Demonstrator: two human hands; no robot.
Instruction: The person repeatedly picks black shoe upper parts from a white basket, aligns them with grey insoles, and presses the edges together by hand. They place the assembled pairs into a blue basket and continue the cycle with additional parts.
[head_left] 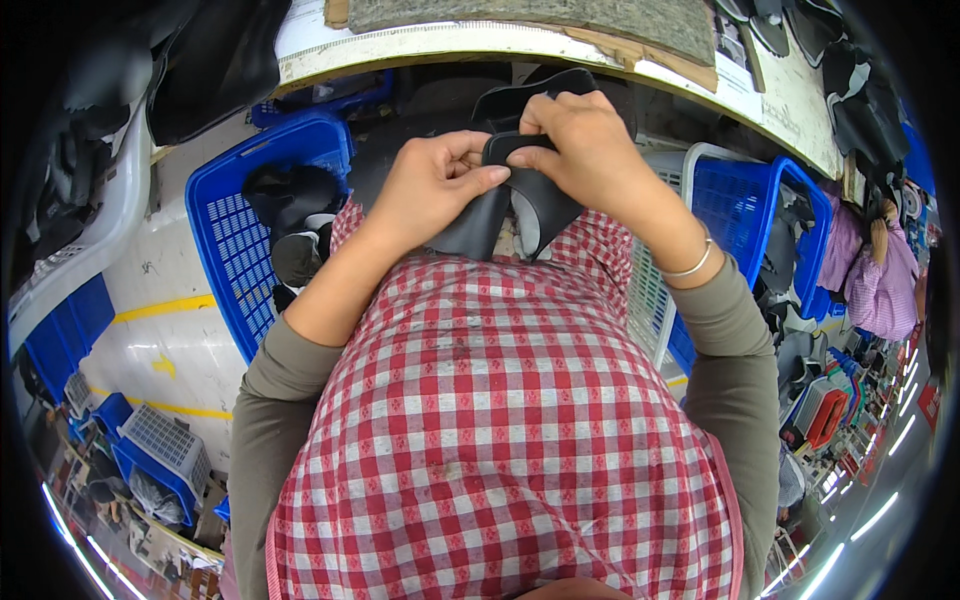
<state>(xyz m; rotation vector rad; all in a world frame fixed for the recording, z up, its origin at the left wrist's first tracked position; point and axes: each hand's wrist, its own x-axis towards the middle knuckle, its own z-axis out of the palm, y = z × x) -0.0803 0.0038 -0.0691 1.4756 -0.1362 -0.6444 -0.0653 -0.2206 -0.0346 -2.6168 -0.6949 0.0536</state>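
Observation:
Above my lap, both hands hold a black leather shoe upper (pixel 473 228) whose two sides hang down, with a pale lining showing between them. My left hand (pixel 418 190) pinches its folded edge between thumb and fingers. The same edge is gripped by my right hand (pixel 585 145), thumb below and fingers curled over the top, a bangle on that wrist. The two thumbs are close together at the fold. Another curved black piece (pixel 530 95) rises just behind my fingers; whether it joins the upper cannot be made out.
A workbench (pixel 440 45) with a grey slab (pixel 540 18) runs across ahead. Blue baskets with black pieces stand at the left (pixel 230 225) and right (pixel 735 200). A white crate (pixel 655 285) is beside my right knee. Another person (pixel 885 275) is at far right.

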